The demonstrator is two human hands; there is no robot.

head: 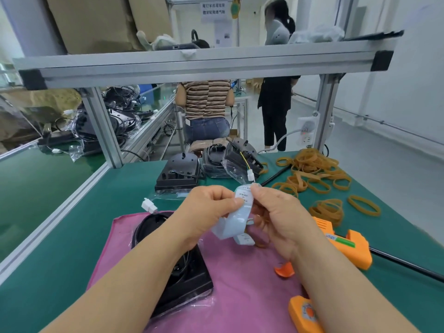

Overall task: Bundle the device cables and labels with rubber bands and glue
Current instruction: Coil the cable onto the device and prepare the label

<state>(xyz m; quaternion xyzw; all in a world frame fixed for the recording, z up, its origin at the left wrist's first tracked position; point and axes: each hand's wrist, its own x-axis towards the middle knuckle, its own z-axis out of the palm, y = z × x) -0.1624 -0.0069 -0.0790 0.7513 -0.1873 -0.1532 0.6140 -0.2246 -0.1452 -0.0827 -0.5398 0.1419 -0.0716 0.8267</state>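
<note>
Pink cloth (240,284) covers the near part of the green mat (60,236) on the bench, and above it the person holds a white printed label (243,200) between both hands. The left hand (209,210) pinches the label's upper part between thumb and forefinger, its other fingers curled in. The right hand (276,217) pinches the top edge from the opposite side, so the two thumbs nearly meet. A paler backing strip (230,227) hangs from the pinch toward six o'clock; whether it touches the cloth cannot be told. At seven o'clock from the hands a black device (182,272) in a clear bag lies on the cloth with its black cable (144,227) looped on top, partly hidden by the left forearm. A white connector (149,205) lies on the mat at nine o'clock, just beyond the cloth's far edge. Tan rubber bands (310,169) lie in loose heaps at two o'clock, well apart from the hands. An orange glue gun (348,246) rests on the mat at four o'clock — its nose hidden behind the right wrist. Further bagged units (177,171) sit at twelve o'clock, along the bench's far edge.
</note>
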